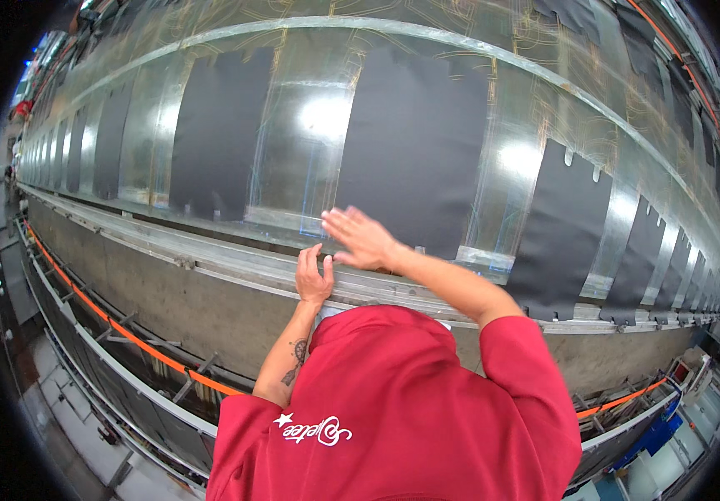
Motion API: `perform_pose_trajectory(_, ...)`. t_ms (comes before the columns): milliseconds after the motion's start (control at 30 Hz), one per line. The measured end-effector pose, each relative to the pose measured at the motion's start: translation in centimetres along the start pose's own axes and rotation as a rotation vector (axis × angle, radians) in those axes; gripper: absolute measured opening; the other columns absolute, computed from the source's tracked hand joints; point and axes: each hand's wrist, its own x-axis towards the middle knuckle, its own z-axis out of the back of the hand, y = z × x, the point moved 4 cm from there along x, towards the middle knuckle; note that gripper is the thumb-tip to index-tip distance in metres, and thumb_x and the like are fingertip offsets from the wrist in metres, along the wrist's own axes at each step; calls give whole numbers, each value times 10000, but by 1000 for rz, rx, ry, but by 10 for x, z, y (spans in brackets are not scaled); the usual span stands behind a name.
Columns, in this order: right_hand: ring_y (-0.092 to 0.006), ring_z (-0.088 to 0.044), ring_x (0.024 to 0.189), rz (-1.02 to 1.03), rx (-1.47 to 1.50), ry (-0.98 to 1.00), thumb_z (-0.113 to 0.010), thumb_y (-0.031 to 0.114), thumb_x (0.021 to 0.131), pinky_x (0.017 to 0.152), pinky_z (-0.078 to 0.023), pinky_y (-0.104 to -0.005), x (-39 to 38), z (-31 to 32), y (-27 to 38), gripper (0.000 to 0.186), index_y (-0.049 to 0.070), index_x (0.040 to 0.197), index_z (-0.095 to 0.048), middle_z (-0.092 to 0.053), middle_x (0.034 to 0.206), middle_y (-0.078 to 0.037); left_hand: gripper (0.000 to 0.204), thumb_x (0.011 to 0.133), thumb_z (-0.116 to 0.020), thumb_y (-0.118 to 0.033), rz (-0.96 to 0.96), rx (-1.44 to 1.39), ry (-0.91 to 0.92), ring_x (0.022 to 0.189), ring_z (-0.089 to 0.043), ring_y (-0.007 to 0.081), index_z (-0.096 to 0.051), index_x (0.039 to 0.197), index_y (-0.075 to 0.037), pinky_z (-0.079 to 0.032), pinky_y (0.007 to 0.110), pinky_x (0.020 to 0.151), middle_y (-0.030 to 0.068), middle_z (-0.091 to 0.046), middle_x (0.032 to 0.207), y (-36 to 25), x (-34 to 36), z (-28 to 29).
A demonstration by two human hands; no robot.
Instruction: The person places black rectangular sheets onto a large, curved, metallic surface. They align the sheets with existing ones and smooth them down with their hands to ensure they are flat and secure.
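Observation:
My right hand [361, 238] lies palm down with its fingers stretched out, over the lower left corner of a wide dark grey sheet [414, 150]. The sheet lies flat on a long, shiny, greenish panel [301, 150]. Close beside it, my left hand [314, 277] rests at the panel's near edge, by a metal rail [234, 260]. Its fingers are slightly bent and the thumb stands apart, with nothing visible between them. The right fingers are a little smeared by motion.
More dark sheets lie in a row, one on the left [218, 134] and a notched one on the right [560, 225]. A pale curved strip [426, 32] crosses the panel farther off. Below the rail runs a grey wall [159, 284], with an orange band [109, 321] along a railing.

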Motion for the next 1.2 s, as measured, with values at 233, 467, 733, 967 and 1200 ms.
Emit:
perform_pose_trajectory(233,-428,-257,1476,-497,-490,-329,-549,477,951,1206,-201,-541,-41,129,-147,674,130,1512,-412,-281,1598,-233,326,932,-625,-174,5,-7,16,936,-594,341,-587,1217,-20,-493,439,829,171,-588,1017,-2,2,1)
perform_pose_trajectory(467,-389,-228,1498,-223,-192,-63,-548,520,932,1219,-179,-528,-83,16,16,705,121,1500,-425,-286,1612,-180,328,945,-613,-213,-20,38,-4,965,-588,365,-584,1208,-18,-487,465,840,186,-587,1034,-7,2,0)
perform_pose_trajectory(733,-393,-263,1470,-700,-506,-391,-565,384,975,1198,-200,-510,-125,109,-48,637,104,1515,-375,-271,1600,-215,337,958,-594,-288,-149,-4,-34,979,-585,388,-593,1185,-39,-492,473,871,197,-599,1043,4,-5,-2)
perform_pose_trajectory(967,-499,-180,1473,-801,-230,-142,-433,502,1007,1210,-118,-569,-171,15,48,754,-120,1432,-402,-191,1565,-379,268,944,-600,-212,22,-328,-124,866,-612,354,-625,1130,-20,-506,442,785,168,-601,922,27,-31,16)
perform_pose_trajectory(1200,-380,-589,1226,47,965,-352,-275,677,1011,1110,-346,-528,-63,234,278,805,2,1309,-597,-669,1196,-256,248,924,-620,-166,-29,-383,20,974,-642,336,-643,1125,-22,-516,414,869,163,-647,1022,-56,-75,3)
